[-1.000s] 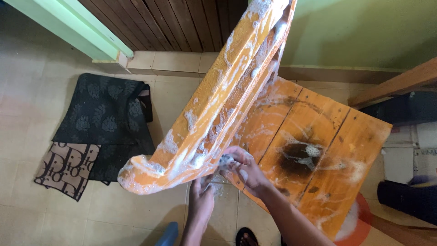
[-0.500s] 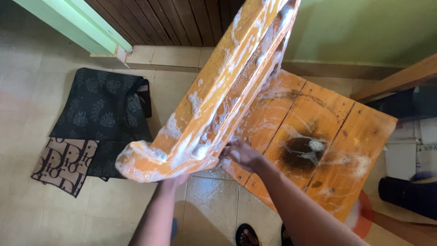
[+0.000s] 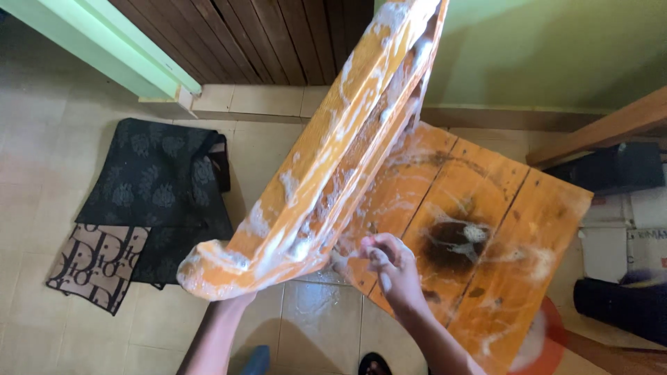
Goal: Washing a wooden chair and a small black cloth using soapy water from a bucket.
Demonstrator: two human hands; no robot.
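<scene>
1. A soapy orange wooden chair (image 3: 458, 236) is standing in the middle of the scene on the tiled floor (image 3: 62, 139); the camera is looking down on its slatted seat, which has a dark stain near its centre.
2. Its armrest (image 3: 326, 160), streaked with white foam, is running with its long axis from the near left, where its rounded end is pointing toward the person, up to the far right at the top edge.
3. The right hand (image 3: 389, 264) is hovering at the seat's near left edge, just beside the underside of the armrest, fingers curled around something small and foamy that I cannot identify.
4. The left hand (image 3: 240, 300) is reaching up under the armrest's rounded end and is mostly hidden by it; I cannot tell how its fingers are lying.
5. A black patterned cloth (image 3: 153, 187) is lying on the floor to the left, well apart from the chair, with a brown patterned piece (image 3: 94, 260) at its near corner.
6. A dark wooden door (image 3: 257, 38) and green frame (image 3: 104, 48) are standing at the far side, with a green wall (image 3: 549, 48) to the right.
7. An orange basin (image 3: 549, 344) with suds is peeking out under the seat's near right corner.
</scene>
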